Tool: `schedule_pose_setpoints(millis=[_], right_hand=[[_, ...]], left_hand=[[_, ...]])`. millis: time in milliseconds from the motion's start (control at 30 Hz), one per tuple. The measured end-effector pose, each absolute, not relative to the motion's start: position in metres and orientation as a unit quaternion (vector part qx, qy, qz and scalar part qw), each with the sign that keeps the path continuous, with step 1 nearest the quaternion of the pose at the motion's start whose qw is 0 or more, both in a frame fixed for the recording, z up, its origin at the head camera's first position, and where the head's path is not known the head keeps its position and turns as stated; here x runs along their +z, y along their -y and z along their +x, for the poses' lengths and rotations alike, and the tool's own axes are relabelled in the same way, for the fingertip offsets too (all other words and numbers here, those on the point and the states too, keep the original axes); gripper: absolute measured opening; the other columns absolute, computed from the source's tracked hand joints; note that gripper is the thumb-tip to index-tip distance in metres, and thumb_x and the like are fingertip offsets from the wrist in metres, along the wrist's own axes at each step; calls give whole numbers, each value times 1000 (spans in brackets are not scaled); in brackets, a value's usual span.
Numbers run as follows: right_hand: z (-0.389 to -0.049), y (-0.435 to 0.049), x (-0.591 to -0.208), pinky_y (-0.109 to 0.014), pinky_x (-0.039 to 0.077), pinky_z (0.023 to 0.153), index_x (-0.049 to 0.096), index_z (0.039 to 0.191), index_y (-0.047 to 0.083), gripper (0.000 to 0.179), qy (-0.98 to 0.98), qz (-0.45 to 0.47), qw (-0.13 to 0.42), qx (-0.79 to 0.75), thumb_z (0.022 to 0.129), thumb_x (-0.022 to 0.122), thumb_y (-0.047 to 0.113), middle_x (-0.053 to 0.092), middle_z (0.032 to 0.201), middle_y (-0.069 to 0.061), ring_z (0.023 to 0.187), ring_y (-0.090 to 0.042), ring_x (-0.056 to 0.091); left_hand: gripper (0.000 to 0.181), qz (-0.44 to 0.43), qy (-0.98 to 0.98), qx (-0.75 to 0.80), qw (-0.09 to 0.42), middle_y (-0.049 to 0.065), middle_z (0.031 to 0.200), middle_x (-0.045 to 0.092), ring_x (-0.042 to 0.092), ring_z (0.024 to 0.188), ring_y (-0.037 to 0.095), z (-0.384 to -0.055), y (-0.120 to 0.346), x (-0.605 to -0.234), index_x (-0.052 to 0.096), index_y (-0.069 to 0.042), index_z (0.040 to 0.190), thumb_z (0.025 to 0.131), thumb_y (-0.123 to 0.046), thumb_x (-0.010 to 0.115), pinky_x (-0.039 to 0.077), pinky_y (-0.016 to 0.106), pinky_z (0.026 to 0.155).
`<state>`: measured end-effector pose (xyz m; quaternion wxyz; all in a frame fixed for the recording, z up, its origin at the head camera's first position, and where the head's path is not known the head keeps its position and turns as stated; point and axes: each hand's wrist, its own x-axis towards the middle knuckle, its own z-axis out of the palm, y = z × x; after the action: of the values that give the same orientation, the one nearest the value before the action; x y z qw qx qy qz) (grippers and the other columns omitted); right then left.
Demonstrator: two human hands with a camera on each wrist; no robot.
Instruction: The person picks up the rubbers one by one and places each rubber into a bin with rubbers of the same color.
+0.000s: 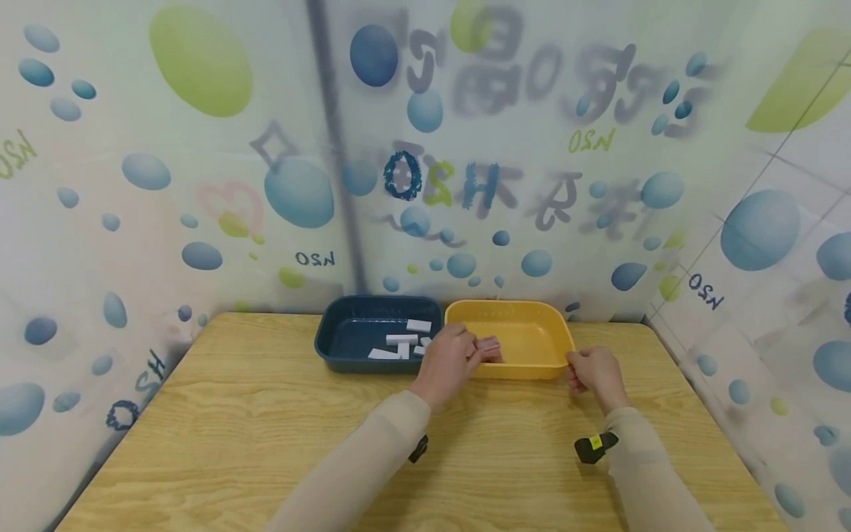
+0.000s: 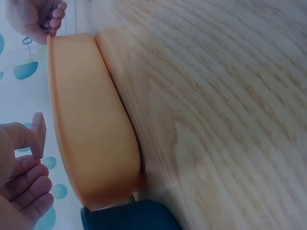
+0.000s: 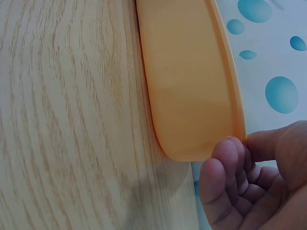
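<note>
My left hand [image 1: 449, 362] is over the left end of the yellow tray [image 1: 528, 372]. Between thumb and fingers it pinches a small, flat pink block [image 2: 38, 135]. In the head view, pink pieces [image 1: 490, 349] with a striped look show just beyond its fingertips, partly hidden by the hand. At the tray's front right corner, my right hand [image 1: 595, 373] pinches the rim between thumb and curled fingers. The right wrist view shows its thumb [image 3: 263, 145] on the outer side of that rim.
A dark blue tray [image 1: 372, 366] stands directly left of the yellow one, with several white blocks [image 1: 402, 339] in it. Both trays sit at the back edge of the wooden table [image 1: 266, 443], against a patterned curtain [image 1: 279, 244].
</note>
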<state>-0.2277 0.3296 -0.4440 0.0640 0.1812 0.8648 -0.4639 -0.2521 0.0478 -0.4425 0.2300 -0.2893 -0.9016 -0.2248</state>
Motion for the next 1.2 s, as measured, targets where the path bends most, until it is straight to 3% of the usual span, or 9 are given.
schedule_pose_setpoints(millis=[800, 1200], right_hand=[[-227, -329, -446, -28, 57, 57, 62, 96, -11, 32, -868, 178, 45, -462, 106, 47, 16, 63, 72, -10, 59, -14, 59], [-226, -326, -443, -29, 58, 59, 61, 98, -10, 31, -865, 185, 49, -463, 107, 47, 16, 61, 72, -8, 59, -14, 59]], left_hand=[[18, -237, 933, -182, 200, 1, 85, 64, 62, 82, 16, -270, -52, -456, 78, -8, 86, 93, -24, 80, 56, 28, 77], [17, -244, 934, -159, 208, 1, 78, 57, 59, 74, 16, -275, -51, -458, 77, -8, 85, 93, -23, 80, 53, 29, 70]])
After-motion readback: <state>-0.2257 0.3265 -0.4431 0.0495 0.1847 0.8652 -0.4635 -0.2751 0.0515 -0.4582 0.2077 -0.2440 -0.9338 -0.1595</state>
